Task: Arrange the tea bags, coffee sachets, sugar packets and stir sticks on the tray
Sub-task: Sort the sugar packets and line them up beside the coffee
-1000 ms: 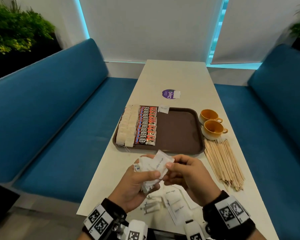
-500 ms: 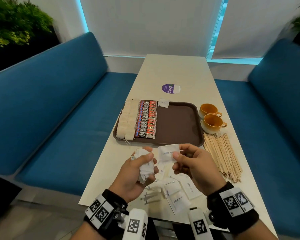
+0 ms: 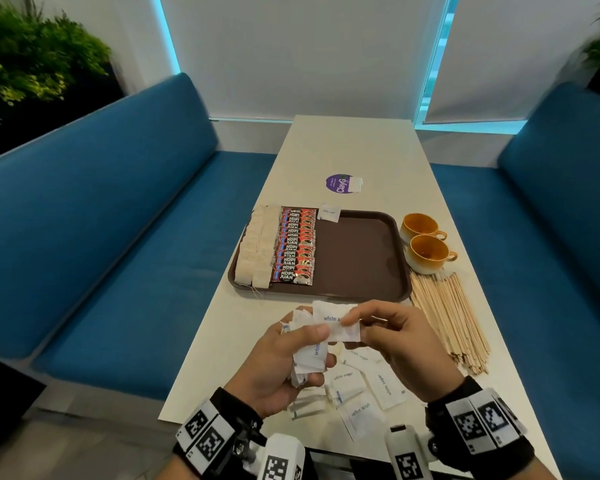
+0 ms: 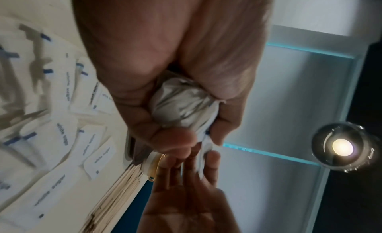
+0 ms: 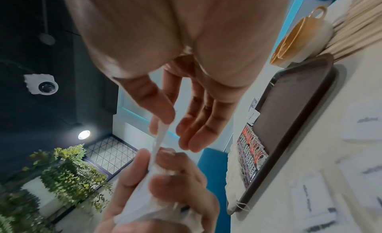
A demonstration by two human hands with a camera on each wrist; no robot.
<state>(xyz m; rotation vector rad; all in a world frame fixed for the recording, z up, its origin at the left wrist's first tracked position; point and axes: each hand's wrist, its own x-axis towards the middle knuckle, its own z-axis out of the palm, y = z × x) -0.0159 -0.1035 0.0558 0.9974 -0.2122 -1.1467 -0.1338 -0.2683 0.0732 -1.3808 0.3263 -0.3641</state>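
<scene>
My left hand (image 3: 303, 342) grips a bunch of white sugar packets (image 3: 309, 356) above the table's near end; the left wrist view shows the crumpled bunch (image 4: 181, 105) inside the curled fingers. My right hand (image 3: 355, 320) pinches a single sugar packet (image 3: 331, 320) by thumb and forefinger, its left edge under my left thumb. That packet (image 5: 160, 136) appears edge-on in the right wrist view. The brown tray (image 3: 357, 258) holds a column of tea bags (image 3: 257, 247) and a column of red coffee sachets (image 3: 297, 245) on its left side. One sugar packet (image 3: 329, 213) leans on its far rim.
Loose sugar packets (image 3: 364, 389) lie on the table under my hands. A pile of wooden stir sticks (image 3: 447, 317) lies right of the tray, behind it two orange cups (image 3: 426, 252). A purple sticker (image 3: 340, 183) sits farther up the table. Blue benches flank both sides.
Half a second ago my right hand held the single packet apart from the bunch; now it has come back left against my left thumb. The tray's contents are unchanged.
</scene>
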